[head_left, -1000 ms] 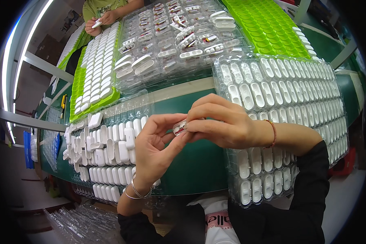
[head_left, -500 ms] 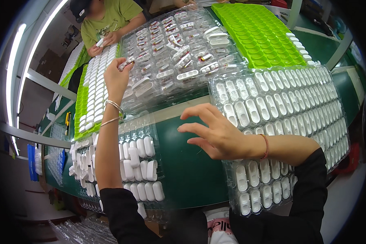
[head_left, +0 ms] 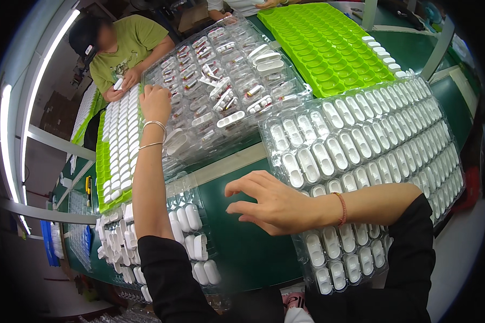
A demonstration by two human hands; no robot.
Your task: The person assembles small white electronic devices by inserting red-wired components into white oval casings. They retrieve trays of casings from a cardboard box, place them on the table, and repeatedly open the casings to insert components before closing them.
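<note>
"Hands status?"
"R hand [head_left: 261, 204]: half open, fingers apart & bent, nothing in it, above the bench [head_left: 231, 264]. L hand [head_left: 156, 105]: fingers bent, tips mostly hidden, so can't tell if it's got anything. It's at the L edge of the clear parts tray [head_left: 202, 153], ahead & L of centre; can't tell if touching."
"Risks?"
"Loose parts [head_left: 226, 99] lie across the tray's pockets, so a knock from my L hand could mix them up. R forearm's over the tray of open white case halves [head_left: 308, 164]; a low sleeve might drag some out. Ditto L sleeve [head_left: 170, 264] w/ the jumbled white pieces [head_left: 118, 242] beside it."
"Bench & room?"
"Green top, pale strip [head_left: 229, 164] across, trays both sides. Bright-green tray [head_left: 328, 89] at the far side, another [head_left: 103, 177] on the L w/ white cases. Co-worker in green shirt [head_left: 126, 43] opp., holding a white case [head_left: 118, 84]; 2nd person partly in view up top. Metal frame [head_left: 59, 145] & tube lights [head_left: 8, 145] on L."
</note>
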